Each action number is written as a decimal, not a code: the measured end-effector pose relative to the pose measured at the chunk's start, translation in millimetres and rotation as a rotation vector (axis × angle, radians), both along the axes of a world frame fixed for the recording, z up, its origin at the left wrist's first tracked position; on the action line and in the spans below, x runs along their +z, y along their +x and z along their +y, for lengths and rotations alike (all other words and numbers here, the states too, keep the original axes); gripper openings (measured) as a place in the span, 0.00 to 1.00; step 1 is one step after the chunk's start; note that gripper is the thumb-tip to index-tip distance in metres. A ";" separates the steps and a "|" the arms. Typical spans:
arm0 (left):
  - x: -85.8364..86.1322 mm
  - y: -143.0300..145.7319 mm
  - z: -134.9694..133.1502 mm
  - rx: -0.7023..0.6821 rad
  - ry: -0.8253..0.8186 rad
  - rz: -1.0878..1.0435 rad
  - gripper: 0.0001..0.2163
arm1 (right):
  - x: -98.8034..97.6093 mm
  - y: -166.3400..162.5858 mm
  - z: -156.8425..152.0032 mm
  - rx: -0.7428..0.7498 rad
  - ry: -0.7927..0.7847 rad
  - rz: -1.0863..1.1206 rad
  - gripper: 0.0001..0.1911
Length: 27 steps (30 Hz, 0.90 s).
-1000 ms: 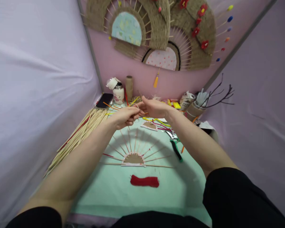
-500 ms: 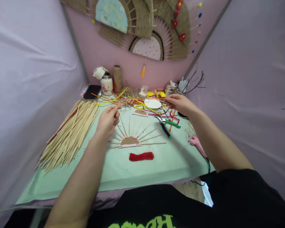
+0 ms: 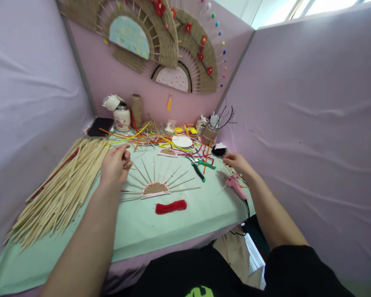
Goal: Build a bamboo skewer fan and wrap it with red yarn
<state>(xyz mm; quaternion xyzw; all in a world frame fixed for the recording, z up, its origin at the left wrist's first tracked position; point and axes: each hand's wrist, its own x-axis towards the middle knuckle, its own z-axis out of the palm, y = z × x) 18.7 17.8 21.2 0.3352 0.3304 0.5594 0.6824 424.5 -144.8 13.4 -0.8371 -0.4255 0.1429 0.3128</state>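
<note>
My left hand [image 3: 116,164] is closed in a pinch above the left side of a half-round fan frame [image 3: 155,189]. The frame has a brown cardboard base with thin sticks spreading from it. Whatever the left fingers hold is too small to make out. On the right, my right hand [image 3: 237,162] hovers with thumb and fingertips together, just beyond a pink glue gun [image 3: 235,187]. I cannot make out anything between its fingers. A bundle of red thread [image 3: 171,207] lies in front of the frame. Pruning shears [image 3: 200,167] with green and black handles rest behind it.
A large pile of thin wooden sticks [image 3: 62,185] covers the table's left. Coloured strips [image 3: 148,138], a white oval [image 3: 182,141] and a smaller cardboard half-round [image 3: 167,153] lie at the back. A bottle [image 3: 122,119], twine spool [image 3: 136,109] and cup with twigs [image 3: 210,134] stand behind.
The view has turned to the right. My hands have moved farther apart: the right went right and lower towards the glue gun, the left slightly left. The fan frame stays on the table.
</note>
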 end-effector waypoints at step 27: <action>-5.1 -10.8 6.4 0.004 -0.056 -0.051 0.07 | -47.2 -89.2 243.1 0.574 -0.248 -0.547 0.17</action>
